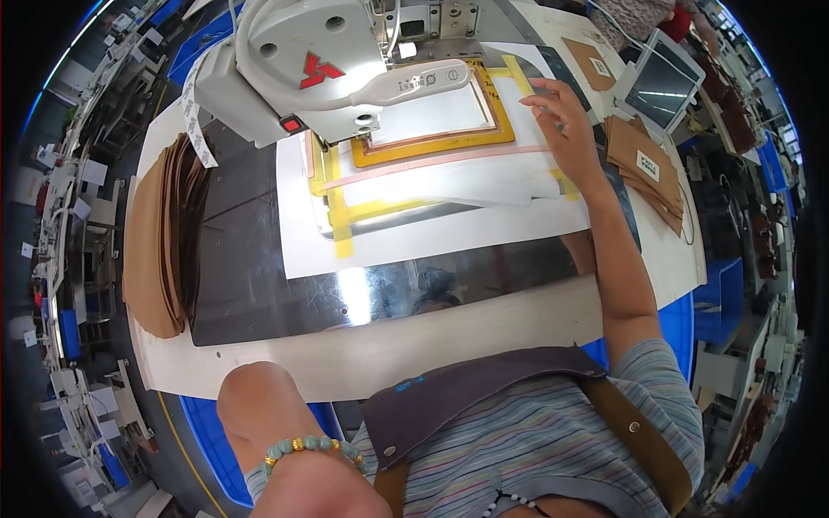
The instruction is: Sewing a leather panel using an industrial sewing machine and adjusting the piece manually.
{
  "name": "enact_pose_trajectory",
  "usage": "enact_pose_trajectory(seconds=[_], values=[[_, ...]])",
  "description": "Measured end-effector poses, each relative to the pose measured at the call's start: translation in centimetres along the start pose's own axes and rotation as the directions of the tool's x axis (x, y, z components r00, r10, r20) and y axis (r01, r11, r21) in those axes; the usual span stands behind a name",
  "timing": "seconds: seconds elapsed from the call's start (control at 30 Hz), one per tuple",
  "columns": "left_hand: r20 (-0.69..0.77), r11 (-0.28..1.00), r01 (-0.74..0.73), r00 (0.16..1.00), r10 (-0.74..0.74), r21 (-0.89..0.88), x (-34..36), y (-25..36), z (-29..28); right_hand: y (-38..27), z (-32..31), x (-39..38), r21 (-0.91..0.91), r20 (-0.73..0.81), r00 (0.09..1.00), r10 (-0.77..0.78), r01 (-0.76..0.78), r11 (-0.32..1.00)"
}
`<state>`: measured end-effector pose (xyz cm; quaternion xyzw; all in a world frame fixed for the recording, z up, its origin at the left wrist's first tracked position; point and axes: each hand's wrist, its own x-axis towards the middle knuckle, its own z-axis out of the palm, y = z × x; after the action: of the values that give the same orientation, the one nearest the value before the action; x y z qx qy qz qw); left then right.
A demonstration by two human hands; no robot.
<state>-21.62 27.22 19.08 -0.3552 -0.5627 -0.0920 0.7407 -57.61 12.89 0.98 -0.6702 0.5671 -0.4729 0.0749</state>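
My right hand [561,121] is open at the right side of the frame assembly under the machine head [311,47], fingers loosely bent and apart near a yellow tape strip [518,73]. Whether its fingertips touch anything is unclear. The assembly has a yellow inner frame [399,151], pink strips and translucent white material [449,186] on a white sheet [380,255]. A pale machine arm [423,82] crosses above it. At the lower left, my left arm is folded, with my left hand [332,492], beside a bead bracelet, only partly visible; its fingers are out of sight.
A dark metal plate [242,293] covers much of the table. Brown pieces are stacked at left [155,242] and right [630,194]. A tablet [656,86] stands at back right. Blue bins [717,302] are below; a person [630,22] is at top right, among other workstations.
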Motion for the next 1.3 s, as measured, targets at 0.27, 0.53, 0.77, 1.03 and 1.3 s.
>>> enact_pose_trajectory(seconds=[0.27,0.53,0.77,1.03,1.3], values=[[0.214,0.679,-0.446,0.891,0.401,0.583,0.7,-3.1,-6.7,0.8,-0.7,-0.4,-0.057,0.005,1.000,-0.021,0.021,0.998],[-0.075,-0.321,-0.341,0.574,-0.815,0.883,-7.2,0.6,-35.2,0.3,0.0,0.0,-0.028,0.060,0.997,0.043,-0.042,0.999],[-0.527,-0.641,-0.201,0.417,-0.741,0.741,-9.3,5.8,-45.2,1.3,0.0,-0.3,-0.040,0.058,0.998,-0.038,0.040,0.998],[-0.431,-0.538,-0.488,0.322,-0.843,0.688,-10.0,5.5,-44.0,0.2,0.0,-0.1,-0.084,0.062,0.998,-0.015,0.021,0.996],[-0.766,-0.700,0.312,0.251,-0.591,0.642,-7.6,8.4,-52.7,-0.4,-0.3,0.6,-0.003,0.100,0.995,0.022,-0.022,1.000]])
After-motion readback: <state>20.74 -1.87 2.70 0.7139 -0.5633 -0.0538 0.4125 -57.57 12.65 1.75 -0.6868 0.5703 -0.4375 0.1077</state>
